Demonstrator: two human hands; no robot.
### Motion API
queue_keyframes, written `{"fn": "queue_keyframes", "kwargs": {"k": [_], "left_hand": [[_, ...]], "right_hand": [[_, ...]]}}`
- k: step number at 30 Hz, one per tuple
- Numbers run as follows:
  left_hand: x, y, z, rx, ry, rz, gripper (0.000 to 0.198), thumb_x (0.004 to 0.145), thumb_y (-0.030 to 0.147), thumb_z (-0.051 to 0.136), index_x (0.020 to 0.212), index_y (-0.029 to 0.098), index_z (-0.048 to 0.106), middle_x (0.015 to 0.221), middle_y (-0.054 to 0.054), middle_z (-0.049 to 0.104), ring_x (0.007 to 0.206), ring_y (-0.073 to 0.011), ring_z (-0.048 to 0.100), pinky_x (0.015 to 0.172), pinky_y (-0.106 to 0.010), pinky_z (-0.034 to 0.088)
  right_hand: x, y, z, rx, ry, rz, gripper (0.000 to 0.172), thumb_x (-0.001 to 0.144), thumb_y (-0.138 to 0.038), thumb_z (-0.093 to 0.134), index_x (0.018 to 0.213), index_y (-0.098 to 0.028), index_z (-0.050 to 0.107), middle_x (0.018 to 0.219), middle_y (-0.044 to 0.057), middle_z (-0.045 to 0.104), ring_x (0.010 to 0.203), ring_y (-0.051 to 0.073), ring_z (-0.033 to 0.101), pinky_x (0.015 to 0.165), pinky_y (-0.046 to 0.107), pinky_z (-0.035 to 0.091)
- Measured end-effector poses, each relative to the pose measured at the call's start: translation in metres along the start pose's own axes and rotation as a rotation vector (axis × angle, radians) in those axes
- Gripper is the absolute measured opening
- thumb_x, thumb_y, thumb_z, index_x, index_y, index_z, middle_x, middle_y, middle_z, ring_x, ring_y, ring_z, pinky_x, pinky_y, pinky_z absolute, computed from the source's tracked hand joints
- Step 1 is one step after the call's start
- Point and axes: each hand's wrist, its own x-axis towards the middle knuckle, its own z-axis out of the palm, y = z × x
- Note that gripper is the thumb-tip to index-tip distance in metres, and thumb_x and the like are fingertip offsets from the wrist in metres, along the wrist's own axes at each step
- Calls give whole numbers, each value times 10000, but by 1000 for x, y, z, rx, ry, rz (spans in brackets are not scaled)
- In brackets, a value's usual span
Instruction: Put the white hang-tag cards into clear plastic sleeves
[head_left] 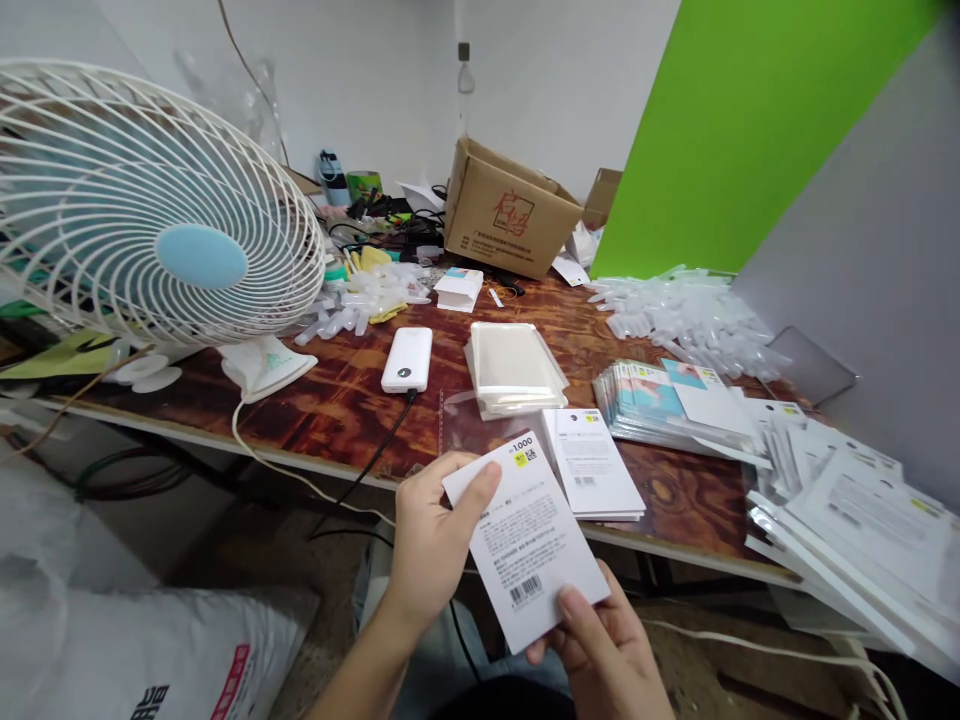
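Observation:
A white printed card [525, 540] with a barcode and a yellow price mark is held tilted over my lap, in front of the table edge. My left hand [442, 530] grips its upper left side, thumb on the printed face. At its lower right corner, my right hand [592, 630] pinches it between thumb and fingers. Just beyond lies a stack of similar cards [600, 465] on the table. Behind that stack is a pile of clear plastic sleeves [514, 360].
A white fan [202, 255] stands at the left, near a white power bank [407, 358] with a black cable. Filled packs [645, 395] and more cards [862, 500] lie at the right. Clear plastic pieces [690, 310] and a cardboard box [510, 215] sit farther back.

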Motion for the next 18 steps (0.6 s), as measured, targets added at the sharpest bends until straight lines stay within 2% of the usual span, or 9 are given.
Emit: {"fn": "queue_keyframes", "kwargs": {"k": [6, 10, 14, 16, 18], "left_hand": [[2, 1, 1, -74, -4, -81, 375, 810, 474, 619, 601, 163, 613, 530, 26, 534, 504, -90, 442, 476, -210, 338], [5, 0, 2, -74, -23, -95, 425, 790, 483, 637, 531, 161, 539, 488, 45, 465, 475, -71, 385, 450, -205, 292], [10, -4, -2, -132, -38, -116, 429, 723, 453, 717, 513, 165, 479, 564, 19, 562, 509, -79, 451, 467, -204, 332], [12, -3, -4, -118, -86, -116, 425, 688, 431, 754, 524, 167, 464, 600, 9, 596, 532, -87, 486, 484, -203, 356], [11, -3, -6, -89, -151, -131, 427, 659, 426, 781, 542, 168, 462, 561, 27, 566, 518, -81, 478, 476, -195, 350]], "right_hand": [[-6, -13, 10, -23, 79, 22, 361, 652, -460, 799, 865, -203, 663, 734, 3, 647, 547, 96, 547, 457, 202, 472], [-8, -16, 5, -101, 77, 1, 363, 662, -476, 789, 842, -194, 648, 720, 9, 655, 535, 103, 554, 468, 217, 475], [-11, -19, -3, -211, 31, -26, 332, 703, -474, 759, 734, -180, 607, 654, 8, 631, 535, 105, 556, 521, 221, 483], [-12, -20, -5, -219, 24, -33, 319, 713, -454, 758, 731, -181, 592, 650, 1, 626, 534, 99, 552, 532, 212, 475], [-12, -20, -6, -194, 11, -17, 323, 714, -453, 758, 752, -181, 587, 667, 2, 632, 531, 98, 552, 526, 212, 470]]}}
